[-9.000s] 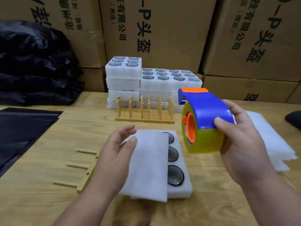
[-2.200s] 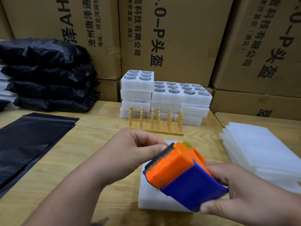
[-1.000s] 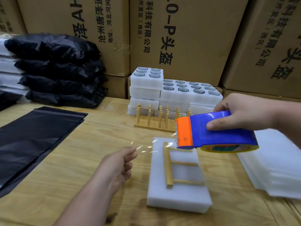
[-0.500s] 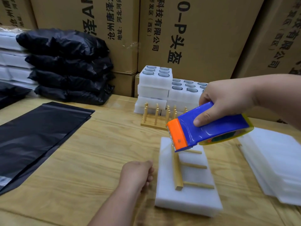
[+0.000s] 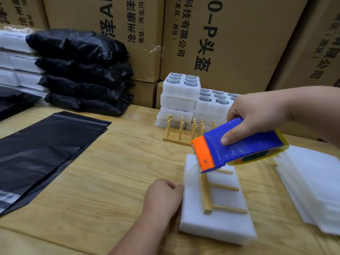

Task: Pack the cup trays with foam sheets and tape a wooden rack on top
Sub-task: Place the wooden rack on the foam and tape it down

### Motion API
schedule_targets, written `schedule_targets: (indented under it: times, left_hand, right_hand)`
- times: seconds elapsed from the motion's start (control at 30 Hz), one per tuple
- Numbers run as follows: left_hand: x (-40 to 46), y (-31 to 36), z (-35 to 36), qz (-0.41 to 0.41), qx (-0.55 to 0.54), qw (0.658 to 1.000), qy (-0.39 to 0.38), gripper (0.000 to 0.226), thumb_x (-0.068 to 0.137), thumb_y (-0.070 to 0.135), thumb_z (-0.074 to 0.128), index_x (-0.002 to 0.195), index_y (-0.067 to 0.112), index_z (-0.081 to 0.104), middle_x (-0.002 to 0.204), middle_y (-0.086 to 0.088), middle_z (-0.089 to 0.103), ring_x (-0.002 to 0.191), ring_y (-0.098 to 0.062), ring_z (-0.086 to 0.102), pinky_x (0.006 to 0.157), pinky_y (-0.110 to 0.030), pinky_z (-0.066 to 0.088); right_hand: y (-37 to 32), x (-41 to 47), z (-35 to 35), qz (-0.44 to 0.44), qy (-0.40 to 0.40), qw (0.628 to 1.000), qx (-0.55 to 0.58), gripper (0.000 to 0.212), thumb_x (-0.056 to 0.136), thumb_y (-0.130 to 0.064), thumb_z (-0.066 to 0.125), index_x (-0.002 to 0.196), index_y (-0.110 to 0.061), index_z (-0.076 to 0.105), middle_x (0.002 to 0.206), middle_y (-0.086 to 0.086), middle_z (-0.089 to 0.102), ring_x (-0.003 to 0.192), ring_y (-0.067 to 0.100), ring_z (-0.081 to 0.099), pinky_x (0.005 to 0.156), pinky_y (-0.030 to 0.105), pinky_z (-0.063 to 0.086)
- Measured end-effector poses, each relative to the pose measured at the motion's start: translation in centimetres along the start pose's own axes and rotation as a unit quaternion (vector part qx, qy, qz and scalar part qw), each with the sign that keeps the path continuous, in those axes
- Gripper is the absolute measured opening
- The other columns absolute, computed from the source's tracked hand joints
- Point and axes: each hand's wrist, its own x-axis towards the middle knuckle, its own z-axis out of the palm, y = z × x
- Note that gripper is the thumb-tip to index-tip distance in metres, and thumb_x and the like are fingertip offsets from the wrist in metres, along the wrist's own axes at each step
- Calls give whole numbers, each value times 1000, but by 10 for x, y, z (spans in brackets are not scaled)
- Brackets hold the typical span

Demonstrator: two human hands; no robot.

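Several stacked white foam blocks (image 5: 12,57) fill the far left edge, with black bags (image 5: 81,70) piled beside them against tall cardboard boxes (image 5: 230,37) printed with black characters, which wall off the whole back of the room. Flat black plastic bags (image 5: 46,153) lie spread on the left of the pale wooden table (image 5: 110,172). Toward the middle, the left hand (image 5: 162,197) is curled into a fist against the left side of a white foam-wrapped cup tray (image 5: 220,223); whether it pinches anything cannot be told. A wooden rack (image 5: 207,194) lies flat on top of that tray. Behind, a second rack (image 5: 184,131) stands upright before stacked foam trays of cups (image 5: 182,89). The right hand (image 5: 261,115) grips a blue and orange tape dispenser (image 5: 237,148), its toothed end tilted down just over the tray's far end. Loose foam sheets (image 5: 312,181) are piled at the right.
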Motion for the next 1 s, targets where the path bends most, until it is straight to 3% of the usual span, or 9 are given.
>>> schedule_targets:
  times: [0.1,0.2,0.37,0.47,0.57,0.7,0.8,0.93,1.0]
  left_hand:
    - [5,-3,-1,-5,44,999,14,80,72,62,61,139,19,55,97,-6,77,86,-25,75,79,-38,62]
    - [7,-1,-2,-1,63,998,7,68,72,62,62,129,25,58,89,-2,76,69,-19,74,74,-34,62]
    - [14,5,-4,37,132,990,30,45,78,53,65,115,27,66,100,7,73,98,-16,68,86,-30,54]
    - [15,10,-1,101,-44,993,33,39,95,45,62,130,28,62,99,16,69,93,3,63,84,-23,49]
    - [2,19,6,58,-334,937,-80,47,105,44,50,149,29,48,142,15,57,131,-4,52,115,-29,38]
    - [-13,16,20,5,-449,867,-214,56,99,59,36,97,27,83,100,16,78,94,1,73,77,-16,56]
    - [-15,10,27,-25,-435,872,-223,52,91,64,44,106,31,82,118,-4,76,110,-21,73,88,-35,56]
    - [-14,2,17,9,-353,900,-254,48,89,63,53,110,28,80,113,4,78,105,-12,74,81,-28,56]
    - [-16,-5,5,76,-268,919,-280,48,89,65,61,129,39,68,125,17,72,117,-3,67,98,-30,51]
  right_hand:
    - [1,0,2,1,-4,1000,-3,76,43,-87,61,81,-22,73,69,-12,75,59,4,69,52,19,47]
    - [2,1,4,1,-5,1000,-7,75,42,-87,61,78,-22,72,67,-13,74,57,3,68,52,20,47]
    - [11,-2,6,7,0,1000,14,74,44,-86,64,82,-23,74,71,-11,75,62,6,71,55,22,49]
    - [19,-5,10,19,-3,1000,16,75,44,-88,65,82,-24,74,72,-12,75,64,5,71,54,21,49]
    - [26,-8,17,36,-16,999,16,75,44,-89,63,82,-25,73,72,-15,75,64,2,71,54,20,48]
    - [34,-8,25,39,-19,999,21,75,44,-89,62,81,-25,72,70,-17,74,61,0,69,55,20,47]
    - [38,-8,28,35,-19,999,29,75,43,-90,61,80,-26,72,70,-18,73,61,-1,68,53,19,46]
    - [42,-8,30,24,-9,999,31,76,42,-91,61,80,-26,72,70,-18,73,61,0,68,51,18,45]
    - [45,-8,30,21,-6,999,35,76,44,-90,62,81,-25,73,70,-17,73,61,0,68,49,16,45]
